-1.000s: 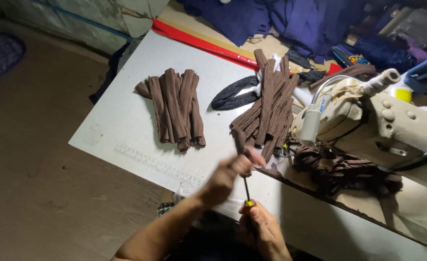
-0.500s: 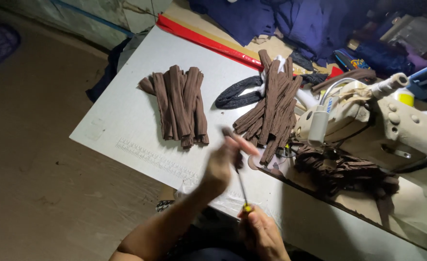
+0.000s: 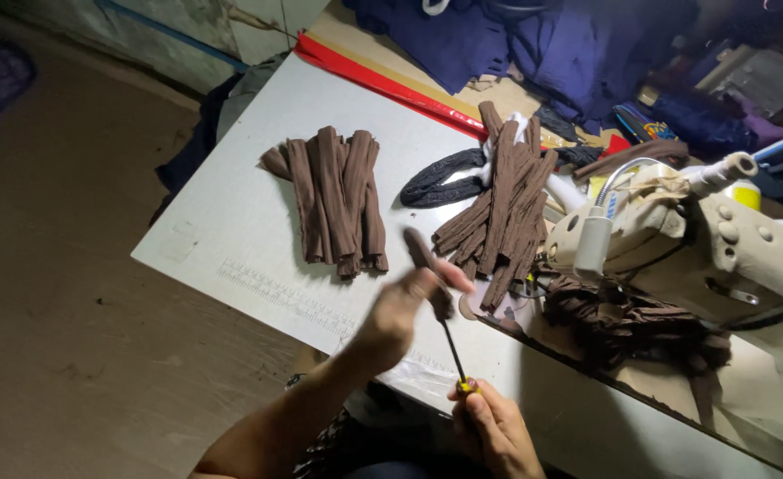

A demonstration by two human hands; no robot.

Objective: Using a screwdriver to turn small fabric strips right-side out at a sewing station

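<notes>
Left hand (image 3: 400, 312) raised over the near edge of the white table (image 3: 232, 213), fingers curled around one narrow brown fabric strip (image 3: 427, 266); the strip's upper end sticks up past the thumb, and the hand is motion-blurred. Right hand (image 3: 493, 430) lower, close to the body, closed on the yellow-collared handle of a thin dark rod tool (image 3: 454, 353). The rod's shaft runs up and to the left from the right hand, its tip meeting the strip at the left hand. Whether the tip is inside the strip or beside it cannot be told. On the table, beyond the left hand: a flat bundle of brown strips (image 3: 336, 200). A second, fanned pile of brown strips (image 3: 498, 213) lies to its right, leaning toward a cream sewing machine (image 3: 702, 248). Crumpled brown fabric (image 3: 631, 324) sits beneath the machine head. Dark blue cloth (image 3: 498, 40) heaped at the far edge.
</notes>
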